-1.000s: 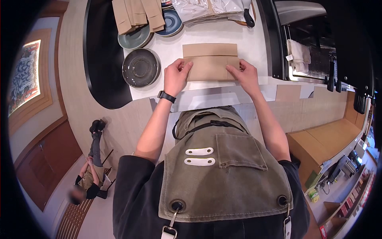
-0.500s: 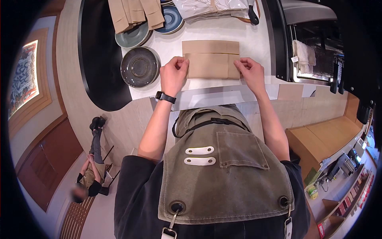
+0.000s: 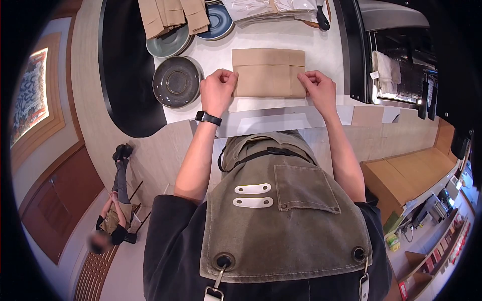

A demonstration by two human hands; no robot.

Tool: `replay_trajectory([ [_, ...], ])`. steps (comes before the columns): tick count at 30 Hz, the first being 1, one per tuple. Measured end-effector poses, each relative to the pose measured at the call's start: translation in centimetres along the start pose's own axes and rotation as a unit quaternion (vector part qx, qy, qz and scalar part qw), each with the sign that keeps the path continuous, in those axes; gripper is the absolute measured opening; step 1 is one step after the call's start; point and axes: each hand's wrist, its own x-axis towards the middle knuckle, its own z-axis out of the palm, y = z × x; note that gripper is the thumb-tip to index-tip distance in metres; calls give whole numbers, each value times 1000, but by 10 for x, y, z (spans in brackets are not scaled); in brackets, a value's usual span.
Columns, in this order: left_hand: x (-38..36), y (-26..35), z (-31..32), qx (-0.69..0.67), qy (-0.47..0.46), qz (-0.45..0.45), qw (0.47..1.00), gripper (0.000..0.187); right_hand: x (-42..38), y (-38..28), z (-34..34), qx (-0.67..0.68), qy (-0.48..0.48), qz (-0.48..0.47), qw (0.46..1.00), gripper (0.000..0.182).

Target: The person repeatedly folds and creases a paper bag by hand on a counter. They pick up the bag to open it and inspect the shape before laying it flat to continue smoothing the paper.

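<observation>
on the white countertop (image 3: 281, 39), a folded brown paper piece (image 3: 268, 80) lies flat, well in from its near edge. the left hand (image 3: 217, 93) and right hand (image 3: 321, 93) pinch its opposite side edges between thumb and fingers. uneven pulling could crease, skew or tear it; a leftward swing might knock the round dark-grey glazed plate (image 3: 176, 83). no brand or writing is legible; the small white cloth tag (image 3: 374, 75) is too tiny.

Two near hands (image 3: 217, 93), one wristwatch (image 3: 208, 118), at least one dark plate (image 3: 177, 82).
</observation>
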Motion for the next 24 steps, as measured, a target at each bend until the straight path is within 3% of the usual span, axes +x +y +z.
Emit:
replay_trajectory([
  [16, 6, -7, 3, 1, -8, -3, 1000, 33, 0, 4, 2, 6, 16, -11, 1000, 37],
  [22, 2, 12, -1, 113, 6, 54, 992, 28, 3, 7, 1, -9, 22, -9, 1000, 36],
  [24, 4, 19, -4, 121, -9, 110, 987, 32, 3, 7, 2, -4, 24, -13, 1000, 37],
])
